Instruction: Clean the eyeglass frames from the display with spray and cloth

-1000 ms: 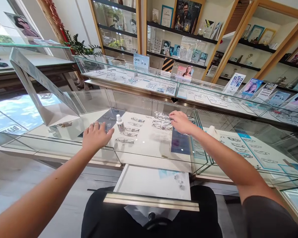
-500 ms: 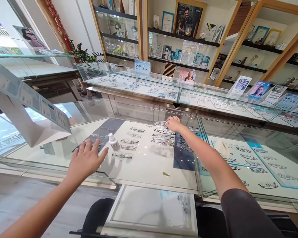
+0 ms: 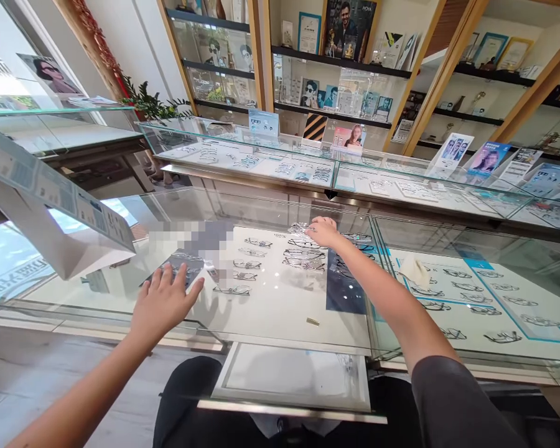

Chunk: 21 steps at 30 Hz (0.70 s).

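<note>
My left hand rests on the glass countertop with its fingers spread, holding nothing. Beside it, a blurred patch covers most of a small white bottle. At the far end of a stacked row of eyeglasses, my right hand has its fingers curled onto the endmost eyeglasses; the fingertips are partly hidden. Closer to me in that row lie several dark-rimmed eyeglasses. Another column of eyeglasses sits between my two hands.
An open drawer juts out below the counter at my lap. A folded display card stands at left. A pale cloth and a small gold-coloured piece lie on the glass. Another glass showcase stands across from me.
My right hand has shifted slightly left, along with the endmost eyeglasses. The drawer's front edge now shows, and less of its depth is visible. My left hand stays nearly in place.
</note>
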Each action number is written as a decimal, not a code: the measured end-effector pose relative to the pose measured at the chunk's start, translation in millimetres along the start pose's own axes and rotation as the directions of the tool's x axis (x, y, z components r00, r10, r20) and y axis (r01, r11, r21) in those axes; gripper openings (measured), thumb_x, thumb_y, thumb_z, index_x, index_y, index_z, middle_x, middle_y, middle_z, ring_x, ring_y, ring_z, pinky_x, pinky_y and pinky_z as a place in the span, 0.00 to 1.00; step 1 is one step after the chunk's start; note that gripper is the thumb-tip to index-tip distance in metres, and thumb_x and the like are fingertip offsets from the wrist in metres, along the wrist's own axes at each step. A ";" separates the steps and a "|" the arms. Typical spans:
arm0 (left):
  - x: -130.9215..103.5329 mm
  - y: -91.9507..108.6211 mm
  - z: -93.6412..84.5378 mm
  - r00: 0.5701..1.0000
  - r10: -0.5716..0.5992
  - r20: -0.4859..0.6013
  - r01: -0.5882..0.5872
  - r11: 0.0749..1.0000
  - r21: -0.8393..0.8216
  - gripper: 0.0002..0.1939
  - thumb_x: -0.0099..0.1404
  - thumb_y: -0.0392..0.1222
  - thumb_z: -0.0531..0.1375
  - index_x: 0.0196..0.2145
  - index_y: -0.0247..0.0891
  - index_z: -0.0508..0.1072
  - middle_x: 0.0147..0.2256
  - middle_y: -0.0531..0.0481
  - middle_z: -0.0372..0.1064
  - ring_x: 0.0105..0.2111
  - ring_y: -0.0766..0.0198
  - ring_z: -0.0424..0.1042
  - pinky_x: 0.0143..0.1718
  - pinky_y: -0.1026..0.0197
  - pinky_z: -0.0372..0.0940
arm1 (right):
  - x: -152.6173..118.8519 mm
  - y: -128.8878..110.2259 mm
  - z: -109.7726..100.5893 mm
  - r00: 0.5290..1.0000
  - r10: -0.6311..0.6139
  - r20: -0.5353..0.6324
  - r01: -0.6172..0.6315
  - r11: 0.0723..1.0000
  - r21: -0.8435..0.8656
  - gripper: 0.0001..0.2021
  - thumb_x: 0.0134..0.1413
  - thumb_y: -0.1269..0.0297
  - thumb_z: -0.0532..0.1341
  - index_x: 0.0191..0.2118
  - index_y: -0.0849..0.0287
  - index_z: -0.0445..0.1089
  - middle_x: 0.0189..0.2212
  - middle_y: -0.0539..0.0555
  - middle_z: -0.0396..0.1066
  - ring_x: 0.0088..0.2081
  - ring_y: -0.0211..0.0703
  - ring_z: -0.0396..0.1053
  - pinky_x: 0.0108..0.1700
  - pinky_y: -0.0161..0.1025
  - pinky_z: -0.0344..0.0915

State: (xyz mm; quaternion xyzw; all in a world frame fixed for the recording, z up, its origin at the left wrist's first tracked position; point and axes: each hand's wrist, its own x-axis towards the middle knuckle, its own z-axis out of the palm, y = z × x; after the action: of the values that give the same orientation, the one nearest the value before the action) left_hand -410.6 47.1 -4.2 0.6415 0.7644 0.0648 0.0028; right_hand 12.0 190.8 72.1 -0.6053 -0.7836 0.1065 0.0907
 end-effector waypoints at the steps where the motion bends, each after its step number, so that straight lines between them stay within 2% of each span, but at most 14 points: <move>1: -0.6 0.9 -1.0 1.000 0.000 0.002 0.000 1.000 -0.004 0.48 0.76 0.65 0.38 0.78 0.26 0.52 0.78 0.24 0.42 0.79 0.34 0.43 0.76 0.36 0.42 | -12.6 -0.7 -6.5 1.000 0.006 -0.027 -0.006 1.000 0.010 0.24 0.75 0.51 0.52 0.60 0.58 0.77 0.72 0.61 0.63 0.71 0.59 0.56 0.75 0.56 0.48; 4: -1.8 3.1 -3.2 1.000 -0.006 0.005 0.006 1.000 -0.011 0.47 0.76 0.64 0.38 0.78 0.26 0.52 0.78 0.24 0.42 0.79 0.33 0.42 0.76 0.35 0.42 | -67.8 3.0 -26.7 0.993 0.007 -0.116 -0.001 0.999 0.047 0.24 0.76 0.54 0.52 0.67 0.58 0.71 0.71 0.61 0.64 0.71 0.57 0.57 0.74 0.55 0.50; 7: -1.9 3.3 -2.9 1.000 -0.002 0.002 0.002 1.000 -0.003 0.47 0.76 0.64 0.38 0.78 0.26 0.53 0.78 0.23 0.43 0.78 0.32 0.43 0.75 0.36 0.42 | -153.5 7.6 -35.6 0.978 -0.029 -0.206 0.055 0.991 0.122 0.23 0.74 0.55 0.55 0.66 0.58 0.71 0.67 0.62 0.68 0.69 0.57 0.61 0.73 0.58 0.54; 8: -1.7 2.8 -2.3 1.000 0.003 -0.002 -0.003 1.000 0.000 0.47 0.76 0.65 0.37 0.78 0.26 0.53 0.77 0.23 0.44 0.78 0.31 0.43 0.75 0.35 0.42 | -187.7 6.8 -32.6 0.980 -0.041 -0.197 0.069 0.988 0.137 0.25 0.73 0.51 0.57 0.67 0.56 0.71 0.67 0.62 0.68 0.70 0.59 0.61 0.73 0.60 0.55; 9: -1.5 2.3 -1.5 1.000 0.009 -0.009 -0.009 1.000 0.003 0.47 0.76 0.65 0.37 0.78 0.26 0.53 0.77 0.23 0.44 0.78 0.31 0.43 0.75 0.35 0.42 | -223.1 4.4 -25.5 0.986 -0.087 -0.142 0.106 0.985 0.138 0.32 0.68 0.44 0.62 0.71 0.55 0.67 0.71 0.62 0.64 0.72 0.62 0.58 0.74 0.61 0.55; 11: -0.8 1.3 -0.1 1.000 0.020 -0.021 -0.019 1.000 0.005 0.48 0.76 0.66 0.36 0.77 0.26 0.54 0.77 0.23 0.45 0.78 0.30 0.44 0.75 0.35 0.43 | -292.1 -4.3 0.8 0.984 -0.174 0.029 0.170 0.978 0.117 0.56 0.50 0.31 0.71 0.78 0.52 0.55 0.78 0.63 0.54 0.77 0.71 0.48 0.76 0.66 0.51; 12: -0.5 1.2 0.3 0.999 0.022 -0.026 -0.022 1.000 0.005 0.48 0.76 0.66 0.36 0.77 0.26 0.55 0.77 0.23 0.45 0.77 0.30 0.45 0.75 0.35 0.43 | -322.7 -9.4 18.8 0.980 -0.185 0.071 0.178 0.979 0.097 0.64 0.45 0.28 0.72 0.81 0.52 0.49 0.80 0.63 0.49 0.79 0.73 0.44 0.77 0.66 0.48; 14: -0.1 1.6 0.3 0.999 0.024 -0.033 -0.024 1.000 0.004 0.48 0.75 0.66 0.36 0.77 0.27 0.55 0.77 0.23 0.46 0.77 0.30 0.45 0.74 0.34 0.43 | -371.1 -17.2 58.0 0.986 -0.144 0.081 0.142 0.990 0.029 0.70 0.40 0.27 0.74 0.82 0.51 0.41 0.81 0.62 0.43 0.80 0.74 0.41 0.79 0.67 0.44; 15: 0.0 2.2 -0.1 0.999 0.023 -0.032 -0.022 1.000 0.004 0.48 0.75 0.66 0.36 0.77 0.27 0.56 0.77 0.22 0.46 0.77 0.30 0.45 0.74 0.34 0.43 | -388.0 -18.9 76.5 0.995 -0.085 0.048 0.086 0.996 -0.023 0.72 0.40 0.29 0.75 0.82 0.50 0.38 0.82 0.62 0.42 0.80 0.74 0.40 0.79 0.68 0.43; 17: -0.3 3.7 -1.4 0.999 0.020 -0.027 -0.019 1.000 0.004 0.47 0.76 0.65 0.36 0.76 0.26 0.56 0.76 0.22 0.46 0.77 0.29 0.45 0.74 0.34 0.43 | -407.8 -17.2 105.5 0.993 0.050 -0.103 -0.064 0.989 -0.137 0.68 0.46 0.36 0.76 0.82 0.50 0.36 0.82 0.62 0.41 0.81 0.73 0.40 0.78 0.69 0.41; 19: -1.3 5.4 -3.0 1.000 0.021 -0.021 -0.021 1.000 -0.001 0.47 0.76 0.64 0.36 0.76 0.25 0.56 0.76 0.21 0.46 0.77 0.29 0.45 0.74 0.33 0.43 | -413.3 -11.0 121.1 0.954 0.136 -0.266 -0.193 0.960 -0.203 0.67 0.49 0.38 0.75 0.82 0.52 0.35 0.81 0.64 0.44 0.80 0.73 0.41 0.78 0.70 0.40; 21: -3.0 6.9 -4.2 1.000 0.024 -0.018 -0.024 1.000 -0.011 0.47 0.76 0.64 0.36 0.76 0.24 0.56 0.76 0.21 0.46 0.77 0.28 0.45 0.73 0.33 0.44 | -410.0 -3.7 125.3 0.919 0.174 -0.355 -0.265 0.937 -0.227 0.69 0.48 0.35 0.75 0.82 0.56 0.34 0.81 0.67 0.45 0.80 0.74 0.41 0.78 0.70 0.41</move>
State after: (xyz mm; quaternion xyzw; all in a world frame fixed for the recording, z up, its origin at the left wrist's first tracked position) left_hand -403.7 44.9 0.5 0.6500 0.7562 0.0746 -0.0012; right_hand 77.5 -214.2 -52.7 -0.7058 -0.6910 -0.0944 0.1241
